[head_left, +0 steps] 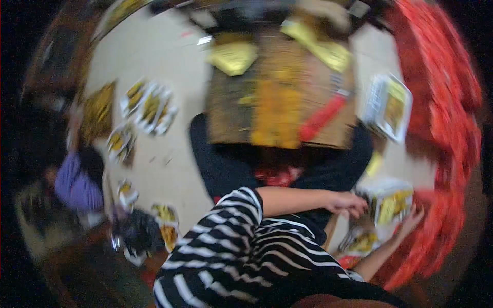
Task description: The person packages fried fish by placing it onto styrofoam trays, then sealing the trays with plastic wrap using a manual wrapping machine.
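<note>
My left hand (347, 203) reaches across my body to the lower right, its fingers curled and blurred beside a clear plastic pack (391, 204) of yellow pieces. On the far side of that pack, my right hand (411, 222) rests with fingers apart along its edge. A second pack with yellow food (362, 241) lies just below, between my two arms. In front of my knees stands a wooden board (231, 118) with an orange-yellow stained strip and a red-handled tool (323, 117) on it.
Yellow labelled bags (233, 56) lie at the board's far edge. Another pack (387, 108) sits right of the board, near red sheeting (452, 113). Several small packs (151, 105) are on the floor at left. A person in a purple sleeve (77, 182) is at far left.
</note>
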The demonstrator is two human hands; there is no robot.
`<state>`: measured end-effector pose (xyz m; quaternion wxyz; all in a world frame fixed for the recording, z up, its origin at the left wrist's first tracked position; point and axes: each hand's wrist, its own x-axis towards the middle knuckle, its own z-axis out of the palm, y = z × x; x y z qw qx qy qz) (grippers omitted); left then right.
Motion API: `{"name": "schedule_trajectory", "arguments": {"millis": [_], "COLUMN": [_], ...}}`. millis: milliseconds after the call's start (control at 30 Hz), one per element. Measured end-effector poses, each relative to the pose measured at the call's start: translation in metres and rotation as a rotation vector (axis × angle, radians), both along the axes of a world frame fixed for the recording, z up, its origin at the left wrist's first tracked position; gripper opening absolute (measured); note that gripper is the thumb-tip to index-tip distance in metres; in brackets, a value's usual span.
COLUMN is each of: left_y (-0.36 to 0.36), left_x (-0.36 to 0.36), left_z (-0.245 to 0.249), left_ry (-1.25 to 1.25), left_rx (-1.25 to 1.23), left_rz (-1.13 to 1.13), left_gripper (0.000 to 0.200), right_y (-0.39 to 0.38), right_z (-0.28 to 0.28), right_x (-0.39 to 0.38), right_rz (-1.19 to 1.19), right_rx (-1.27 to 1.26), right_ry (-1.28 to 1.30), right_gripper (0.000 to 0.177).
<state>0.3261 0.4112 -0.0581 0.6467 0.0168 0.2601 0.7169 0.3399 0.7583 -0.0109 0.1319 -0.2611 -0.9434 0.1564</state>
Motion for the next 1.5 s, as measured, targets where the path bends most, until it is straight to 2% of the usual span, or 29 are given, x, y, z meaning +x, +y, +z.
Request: {"name": "schedule_trajectory", "arguments": {"millis": [67,133,167,200,267,333,367,400,433,467,500,533,600,633,667,733,767,800,833,867,900,933,967,1100,1200,1233,1333,1400,1500], "left_y": [-0.064,-0.135,-0.170,-0.205,-0.281,-0.357,-0.398,-0.433,-0.475,-0.527,-0.576,-0.622,-0.703,-0.737,-0.767,-0.834,-0.868,-0.898,-0.919,-0.911,-0.876,-0.842,-0.837,-0.839,-0.830,-0.827,-0.821,-0.824,-0.830], "left_x": [-0.005,-0.012,-0.013,-0.011,-0.004,0.013,0.018,0.034,0.046,0.061,0.075,0.086,0.125,0.145,0.166,0.201,0.215,0.227,0.232,0.232,0.220,0.209,0.204,0.210,0.205,0.203,0.203,0.208,0.223], "left_z": [0.029,0.049,0.059,0.069,0.087,0.090,0.074,0.075,0.045,0.011,-0.030,-0.048,-0.081,-0.096,-0.109,-0.147,-0.166,-0.182,-0.187,-0.188,-0.149,-0.110,-0.103,-0.106,-0.087,-0.083,-0.088,-0.089,-0.109], "left_ry": [0.081,0.230,0.312,0.355,0.442,0.552,0.342,0.409,0.440,0.241,0.268,0.137,-0.172,-0.330,-0.442,-0.419,-0.351,-0.265,-0.292,0.062,0.316,0.437,0.291,0.669,0.595,0.572,0.758,0.589,0.515], "left_rx": [0.161,0.170,0.184,0.158,0.119,-0.108,-0.073,-0.113,-0.171,-0.353,-0.418,-0.540,-0.740,-0.818,-0.859,-0.845,-0.741,-0.566,-0.208,-1.145,-1.845,-2.509,-2.667,-2.617,-2.605,-2.592,-2.539,-2.541,-2.152], "left_rz": [-0.062,0.046,0.073,0.199,0.423,0.761,0.959,1.256,1.528,1.744,2.122,2.279,2.414,2.437,2.449,2.449,2.452,2.437,2.407,2.157,1.679,1.060,0.792,0.838,0.662,0.647,0.937,0.843,1.313], "left_gripper": [0.046,0.046,0.046,0.045,0.044,0.041,0.040,0.039,0.036,0.029,0.025,0.022,0.020,0.020,0.022,0.025,0.027,0.031,0.034,0.037,0.040,0.043,0.044,0.046,0.044,0.044,0.042,0.036,0.026], "right_y": [-0.033,-0.124,-0.140,-0.186,-0.241,-0.343,-0.362,-0.376,-0.395,-0.412,-0.423,-0.427,-0.442,-0.471,-0.479,-0.488,-0.486,-0.504,-0.501,-0.493,-0.483,-0.472,-0.470,-0.474,-0.454,-0.449,-0.436,-0.429,-0.422], "right_z": [-0.017,-0.007,-0.023,-0.012,-0.014,0.041,0.035,0.025,0.025,0.027,0.020,0.009,0.004,0.036,0.032,0.047,0.039,0.070,0.068,0.059,0.049,0.040,0.050,0.085,0.087,0.085,0.087,0.091,0.093], "right_x": [-0.050,-0.106,-0.136,-0.155,-0.206,-0.212,-0.232,-0.254,-0.270,-0.285,-0.301,-0.315,-0.331,-0.297,-0.299,-0.285,-0.287,-0.261,-0.262,-0.268,-0.277,-0.283,-0.277,-0.244,-0.231,-0.226,-0.218,-0.211,-0.208], "right_rz": [0.229,0.481,0.583,0.647,0.813,0.767,0.857,0.941,1.010,1.068,1.124,1.153,1.200,1.067,1.079,0.999,0.991,0.939,0.931,0.930,0.950,0.973,0.928,0.671,0.775,0.719,0.774,0.678,0.606], "right_rx": [-0.379,-0.251,-0.343,-0.281,-0.404,-0.389,-0.499,-0.607,-0.533,-0.451,-0.296,-0.119,-0.223,-0.364,-0.360,-0.359,-0.251,-0.324,-0.435,-0.544,-0.681,-0.823,-0.928,-1.133,-0.812,-0.765,-0.571,-0.567,-0.504], "right_ry": [0.125,0.135,0.133,0.124,0.087,0.024,0.082,0.140,0.166,0.192,0.275,0.351,0.338,0.236,0.231,0.156,0.273,0.230,0.251,0.275,0.289,0.299,0.238,0.206,0.160,0.174,0.219,0.180,0.160], "right_gripper": [0.042,0.037,0.034,0.034,0.035,0.036,0.036,0.037,0.037,0.037,0.042,0.046,0.045,0.045,0.048,0.054,0.052,0.043,0.038,0.035,0.033,0.032,0.030,0.027,0.028,0.026,0.026,0.023,0.017]}}
